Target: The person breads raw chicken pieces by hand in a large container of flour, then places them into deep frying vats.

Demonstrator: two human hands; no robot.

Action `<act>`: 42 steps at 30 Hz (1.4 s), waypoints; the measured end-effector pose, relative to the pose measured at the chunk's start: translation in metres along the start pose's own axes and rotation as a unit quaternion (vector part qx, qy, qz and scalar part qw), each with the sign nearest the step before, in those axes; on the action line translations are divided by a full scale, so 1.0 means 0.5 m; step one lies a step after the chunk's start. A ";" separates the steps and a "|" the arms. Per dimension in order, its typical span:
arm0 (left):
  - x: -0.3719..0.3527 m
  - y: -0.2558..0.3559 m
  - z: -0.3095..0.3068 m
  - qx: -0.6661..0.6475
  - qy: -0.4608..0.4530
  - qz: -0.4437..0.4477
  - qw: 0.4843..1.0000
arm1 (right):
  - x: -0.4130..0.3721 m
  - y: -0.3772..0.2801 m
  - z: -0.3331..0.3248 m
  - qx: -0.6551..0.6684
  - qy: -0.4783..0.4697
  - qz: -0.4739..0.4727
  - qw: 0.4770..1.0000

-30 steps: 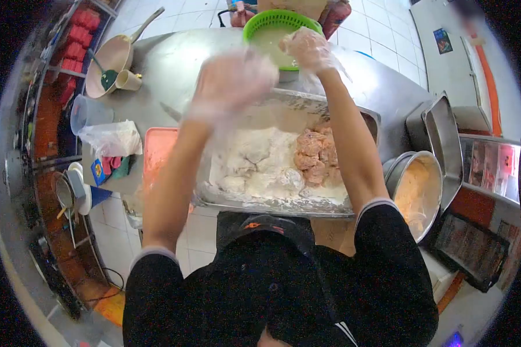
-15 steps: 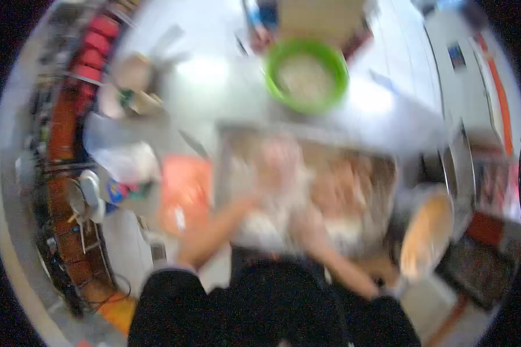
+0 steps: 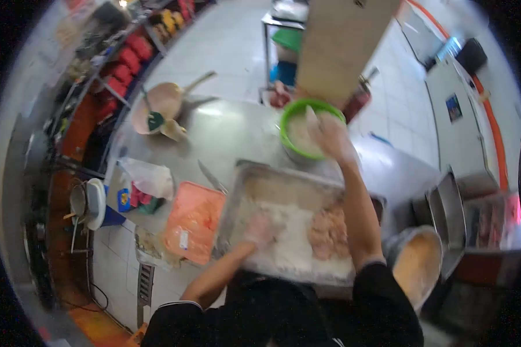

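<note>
A metal tray (image 3: 243,173) in front of me holds white, flour-like powder (image 3: 292,234) on its left and middle. Pale pink pieces that look like raw meat (image 3: 327,234) are heaped on its right. My left hand (image 3: 261,230) rests on the powder, fingers spread and whitened, holding nothing that shows. Beyond the tray stands a bright green bowl (image 3: 285,139) with pale, powdery-looking contents. My right hand (image 3: 328,136) reaches over the tray into that bowl, powder-coated fingers stretched out; what lies under them is hidden.
Left of the metal tray lies an orange tray (image 3: 200,199), a knife (image 3: 213,176) near its top corner. Farther off are a plastic bag (image 3: 150,178) and a pan (image 3: 159,103). A large pot with orange-tan contents (image 3: 417,263) stands at the right. Behind the bowl rises a pillar (image 3: 341,52).
My right hand has moved from the metal tray up to the green bowl. My left hand has shifted lower and lies on the powder. The view has turned and become sharper.
</note>
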State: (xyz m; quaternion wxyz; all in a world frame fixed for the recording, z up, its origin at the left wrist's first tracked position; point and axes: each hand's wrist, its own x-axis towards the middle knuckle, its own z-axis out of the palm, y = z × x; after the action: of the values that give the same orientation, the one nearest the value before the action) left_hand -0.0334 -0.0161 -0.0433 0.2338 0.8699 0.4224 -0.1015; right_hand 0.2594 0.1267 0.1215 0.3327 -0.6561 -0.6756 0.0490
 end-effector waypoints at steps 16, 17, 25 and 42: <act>0.338 0.138 -0.434 -0.024 0.297 0.096 0.950 | -0.504 -0.201 0.114 0.082 -0.278 0.166 0.943; 0.263 0.143 -0.444 -0.127 0.290 0.125 0.940 | -0.538 -0.200 0.142 0.017 -0.322 0.111 0.940; 0.013 0.000 0.081 0.011 0.099 -0.010 0.995 | -0.597 -0.120 0.141 -0.085 -0.410 -0.059 0.906; -0.064 0.119 -0.092 -0.488 0.229 0.017 0.842 | -0.512 -0.125 0.126 0.481 -0.248 0.368 0.756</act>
State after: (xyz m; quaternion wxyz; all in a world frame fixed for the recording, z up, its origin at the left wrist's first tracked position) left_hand -0.0079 -0.0471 0.0278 0.5264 0.6489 0.4438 0.3238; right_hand 0.1525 -0.0937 0.0054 0.3816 -0.5724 -0.3282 0.6473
